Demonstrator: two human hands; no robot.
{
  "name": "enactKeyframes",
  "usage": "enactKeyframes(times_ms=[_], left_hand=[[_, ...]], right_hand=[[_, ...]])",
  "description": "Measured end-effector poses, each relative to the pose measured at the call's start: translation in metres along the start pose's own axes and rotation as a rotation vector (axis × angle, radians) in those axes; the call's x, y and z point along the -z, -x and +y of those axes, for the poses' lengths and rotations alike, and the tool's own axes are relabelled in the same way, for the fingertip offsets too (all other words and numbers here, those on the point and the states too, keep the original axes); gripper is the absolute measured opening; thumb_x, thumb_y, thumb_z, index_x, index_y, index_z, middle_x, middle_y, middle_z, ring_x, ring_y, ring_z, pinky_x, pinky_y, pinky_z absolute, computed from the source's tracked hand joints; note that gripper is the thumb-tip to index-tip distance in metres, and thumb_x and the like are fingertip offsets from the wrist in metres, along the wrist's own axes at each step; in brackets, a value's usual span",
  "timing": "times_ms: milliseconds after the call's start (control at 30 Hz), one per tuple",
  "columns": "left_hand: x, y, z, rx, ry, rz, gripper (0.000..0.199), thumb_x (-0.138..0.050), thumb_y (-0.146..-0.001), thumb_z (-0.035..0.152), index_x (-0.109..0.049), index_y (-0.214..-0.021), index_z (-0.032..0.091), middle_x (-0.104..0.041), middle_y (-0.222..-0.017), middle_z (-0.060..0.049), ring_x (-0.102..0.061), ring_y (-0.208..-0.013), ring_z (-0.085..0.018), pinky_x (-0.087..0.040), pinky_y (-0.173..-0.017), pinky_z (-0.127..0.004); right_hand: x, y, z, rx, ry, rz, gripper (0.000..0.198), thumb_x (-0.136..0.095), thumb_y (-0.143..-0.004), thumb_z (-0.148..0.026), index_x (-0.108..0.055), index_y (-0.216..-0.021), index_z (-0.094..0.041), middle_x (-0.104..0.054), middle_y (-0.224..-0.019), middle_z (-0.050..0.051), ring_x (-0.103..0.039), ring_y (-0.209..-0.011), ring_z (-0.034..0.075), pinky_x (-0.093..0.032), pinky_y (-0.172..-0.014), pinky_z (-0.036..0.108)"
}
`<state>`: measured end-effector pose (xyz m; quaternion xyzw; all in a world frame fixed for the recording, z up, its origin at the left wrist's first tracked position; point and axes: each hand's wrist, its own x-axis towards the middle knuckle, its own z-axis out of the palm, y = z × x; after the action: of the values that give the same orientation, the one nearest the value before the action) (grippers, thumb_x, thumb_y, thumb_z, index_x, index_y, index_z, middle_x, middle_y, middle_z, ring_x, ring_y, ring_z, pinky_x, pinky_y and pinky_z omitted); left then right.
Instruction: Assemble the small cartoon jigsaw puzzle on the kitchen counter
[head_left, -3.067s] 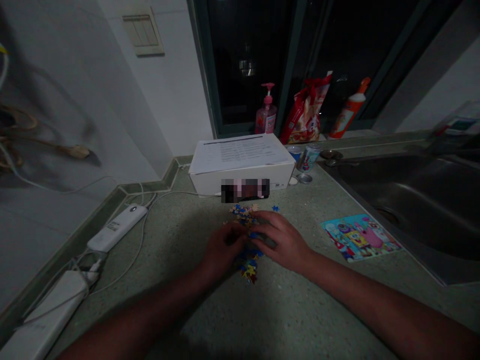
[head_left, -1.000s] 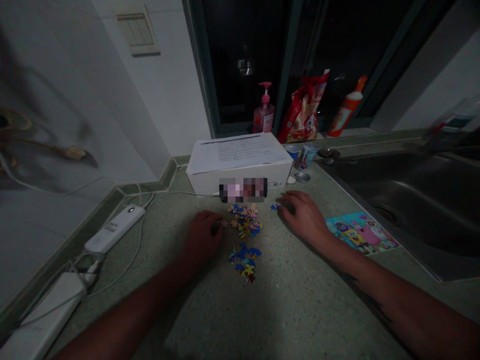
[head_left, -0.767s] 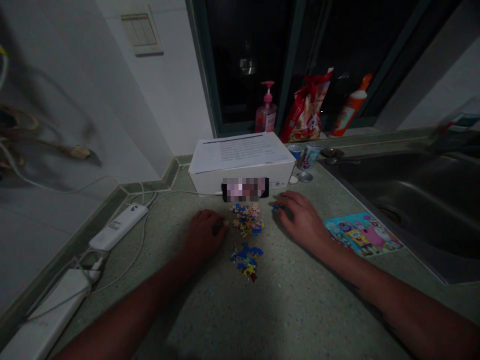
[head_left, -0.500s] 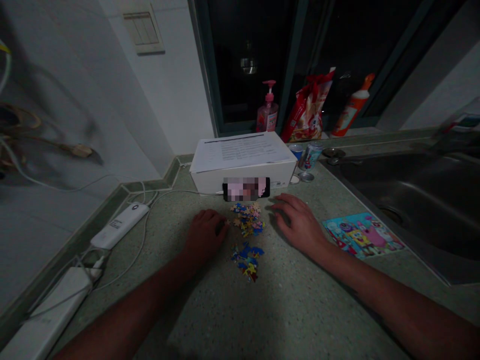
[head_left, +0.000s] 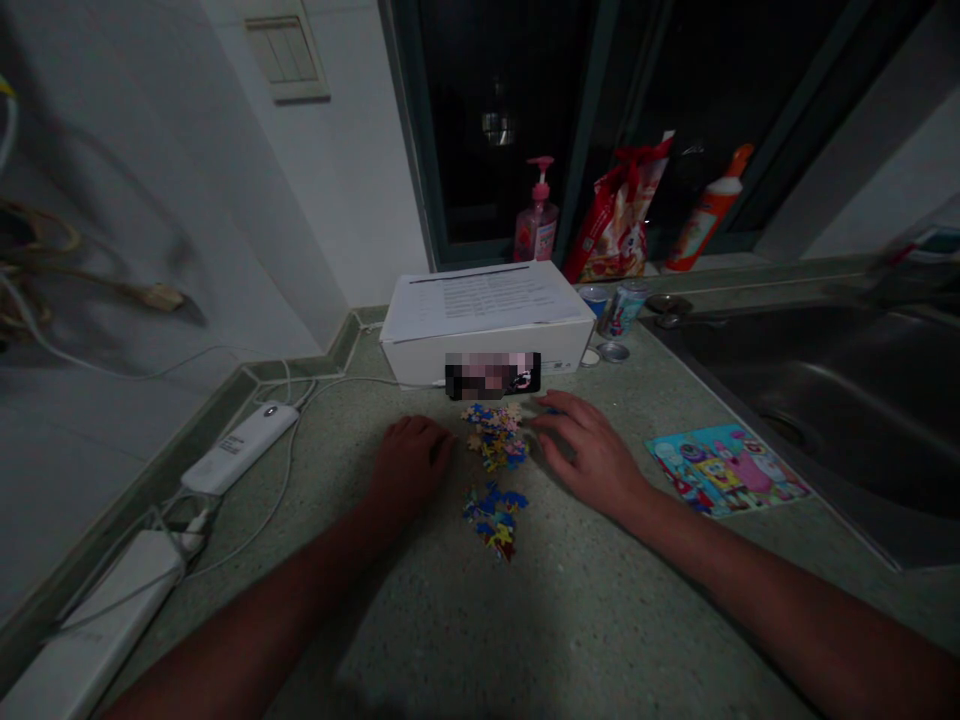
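Two small heaps of jigsaw puzzle pieces lie on the counter between my hands. The upper heap (head_left: 495,437) mixes blue, yellow and pink; the lower heap (head_left: 495,518) is mostly blue, with yellow and dark red. Left of the upper heap rests my left hand (head_left: 411,462), its fingers curled in and its thumb close to them; whatever may be in them is hidden. My right hand (head_left: 589,450) is at the upper heap's right edge, fingers apart and fingertips near the pieces. A bit of blue shows by its fingers, too small to make out.
A phone (head_left: 493,377) leans on a white box (head_left: 420,362) behind the pieces. A cartoon picture card (head_left: 727,470) lies right, beside the sink (head_left: 862,420). Cans (head_left: 624,308) stand behind. A power bank (head_left: 240,448), cables and a power strip (head_left: 124,590) lie left.
My right hand has shifted slightly left, closer to the upper heap, and a bit of blue now shows by its fingers. My left hand has barely moved. The phone's picture differs.
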<state>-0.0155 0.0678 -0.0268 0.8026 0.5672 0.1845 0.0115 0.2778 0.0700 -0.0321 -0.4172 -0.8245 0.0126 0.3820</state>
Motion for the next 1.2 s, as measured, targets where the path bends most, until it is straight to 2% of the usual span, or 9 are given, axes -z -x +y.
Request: enactKeyframes(times_ms=[167, 333, 467, 633, 900, 1200], left_hand=[[0.0, 0.0, 0.001, 0.009, 0.066, 0.034, 0.024, -0.057, -0.101, 0.029, -0.078, -0.097, 0.019, -0.074, -0.098, -0.012, -0.065, -0.099, -0.03, -0.05, -0.094, -0.048], [0.0, 0.007, 0.02, -0.026, 0.298, 0.11, 0.022, -0.058, -0.1, 0.031, -0.076, -0.092, 0.021, -0.074, -0.093, -0.009, -0.067, -0.096, -0.028, -0.052, -0.093, -0.047], [-0.001, 0.015, 0.036, -0.042, 0.476, 0.096, 0.021, -0.06, -0.099, 0.037, -0.077, -0.093, 0.025, -0.075, -0.095, -0.007, -0.068, -0.095, -0.026, -0.054, -0.093, -0.047], [0.001, 0.019, 0.044, 0.0, 0.609, 0.07, 0.025, -0.06, -0.1, 0.042, -0.076, -0.089, 0.027, -0.075, -0.093, -0.007, -0.069, -0.092, -0.025, -0.057, -0.089, -0.045], [0.002, 0.018, 0.046, 0.053, 0.66, 0.003, 0.026, -0.059, -0.098, 0.044, -0.075, -0.085, 0.028, -0.075, -0.093, -0.008, -0.069, -0.091, -0.024, -0.059, -0.088, -0.044], [0.001, 0.017, 0.044, 0.049, 0.704, 0.039, 0.024, -0.059, -0.098, 0.04, -0.074, -0.085, 0.027, -0.073, -0.091, -0.006, -0.068, -0.088, -0.023, -0.058, -0.084, -0.041]], right_hand=[[-0.001, -0.001, -0.013, 0.111, -0.031, -0.003, 0.022, -0.062, -0.1, -0.024, -0.072, -0.119, -0.024, -0.07, -0.132, 0.013, -0.063, -0.131, 0.033, -0.055, -0.107, 0.06], [-0.005, -0.001, -0.03, 0.187, -0.057, -0.042, 0.023, -0.063, -0.101, -0.027, -0.07, -0.122, -0.025, -0.068, -0.136, 0.013, -0.061, -0.135, 0.034, -0.054, -0.108, 0.062], [-0.007, -0.002, -0.038, 0.231, -0.068, -0.072, 0.028, -0.067, -0.1, -0.031, -0.068, -0.128, -0.023, -0.066, -0.138, 0.016, -0.059, -0.137, 0.034, -0.055, -0.109, 0.061], [-0.008, -0.003, -0.039, 0.257, -0.08, -0.063, 0.024, -0.067, -0.1, -0.028, -0.07, -0.124, -0.025, -0.066, -0.139, 0.014, -0.059, -0.138, 0.033, -0.055, -0.11, 0.06], [-0.008, -0.002, -0.039, 0.278, -0.096, -0.042, 0.025, -0.066, -0.1, -0.026, -0.069, -0.125, -0.028, -0.065, -0.142, 0.012, -0.059, -0.138, 0.032, -0.056, -0.108, 0.062], [-0.006, -0.003, -0.037, 0.255, -0.084, -0.031, 0.023, -0.066, -0.099, -0.027, -0.069, -0.122, -0.027, -0.066, -0.14, 0.012, -0.057, -0.14, 0.032, -0.052, -0.112, 0.062]])
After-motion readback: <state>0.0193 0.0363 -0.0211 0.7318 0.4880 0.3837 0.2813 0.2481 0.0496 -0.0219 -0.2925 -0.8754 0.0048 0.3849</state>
